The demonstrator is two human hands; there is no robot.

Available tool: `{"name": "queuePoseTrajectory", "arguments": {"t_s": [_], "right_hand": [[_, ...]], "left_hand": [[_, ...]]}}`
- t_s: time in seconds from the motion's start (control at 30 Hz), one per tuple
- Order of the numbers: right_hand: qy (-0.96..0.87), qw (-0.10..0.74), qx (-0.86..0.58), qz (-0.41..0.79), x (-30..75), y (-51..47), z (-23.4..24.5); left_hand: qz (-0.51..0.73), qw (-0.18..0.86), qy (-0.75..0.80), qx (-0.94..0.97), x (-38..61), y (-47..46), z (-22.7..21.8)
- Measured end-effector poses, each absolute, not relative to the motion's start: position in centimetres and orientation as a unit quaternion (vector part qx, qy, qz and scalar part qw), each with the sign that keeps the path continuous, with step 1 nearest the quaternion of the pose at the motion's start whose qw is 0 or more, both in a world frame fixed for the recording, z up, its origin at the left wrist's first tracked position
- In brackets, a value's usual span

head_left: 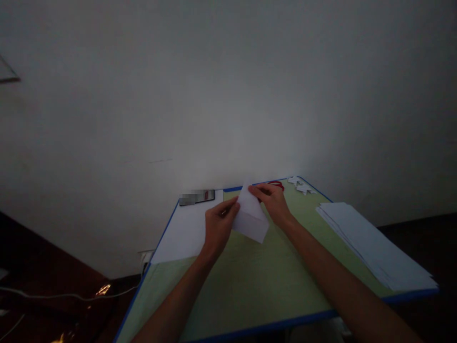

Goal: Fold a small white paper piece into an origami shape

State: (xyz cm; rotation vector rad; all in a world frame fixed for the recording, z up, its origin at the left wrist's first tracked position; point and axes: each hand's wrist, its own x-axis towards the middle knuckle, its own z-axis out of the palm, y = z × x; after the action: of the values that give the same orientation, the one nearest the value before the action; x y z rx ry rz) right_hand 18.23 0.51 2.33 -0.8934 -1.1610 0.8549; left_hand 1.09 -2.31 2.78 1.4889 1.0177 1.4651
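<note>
Forearms: both bare, rising from the bottom edge of the frame and converging toward the middle.
Table [250, 286]: pale green top with a blue rim, filling the lower centre of the picture.
Left hand [218, 225]: just left of centre, with the thumb on top and the fingers curled beneath, pinching the left edge of the folded paper [253, 220].
Right hand [274, 201]: just right of centre and a little higher, its fingers pressed together on the upper tip of the same sheet, nipping it against the thumb.
Folded paper: white, held between the two hands, pointed at the top and broad at the bottom. Its lower corner hangs over the green top, and in this dim light I cannot tell whether it touches the surface.
Loose sheet [183, 231]: white, lying flat on the table's left side, just beside the left wrist.
Paper stack [371, 245]: white sheets at the right of the frame, well apart from the hands.
Red object [277, 183]: partly hidden behind the right hand, possibly scissor handles.
Paper scraps [301, 186]: small white pieces at the table's far right corner.
Dark flat object [197, 196]: lying at the far edge, above the loose sheet.
Cable [71, 296]: white, trailing across the dark lower left.
</note>
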Motion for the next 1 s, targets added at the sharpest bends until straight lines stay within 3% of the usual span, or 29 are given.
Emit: {"name": "queuePoseTrajectory", "arguments": {"t_s": [0.3,0.5,1.0], "right_hand": [[-0.579,0.587,-0.382,0.418,17.7,-0.9,3.2],[-0.648,0.542,-0.352,0.403,16.7,-1.8,3.4],[-0.635,0.508,-0.345,0.469,18.8,-0.9,2.2]], "left_hand": [[0.559,0.431,0.362,0.609,-0.1,-1.5,4.1],[0.558,0.368,0.377,0.641,0.0,-1.7,4.1],[0.694,0.296,0.416,0.507,-2.4,1.2,4.0]]}}
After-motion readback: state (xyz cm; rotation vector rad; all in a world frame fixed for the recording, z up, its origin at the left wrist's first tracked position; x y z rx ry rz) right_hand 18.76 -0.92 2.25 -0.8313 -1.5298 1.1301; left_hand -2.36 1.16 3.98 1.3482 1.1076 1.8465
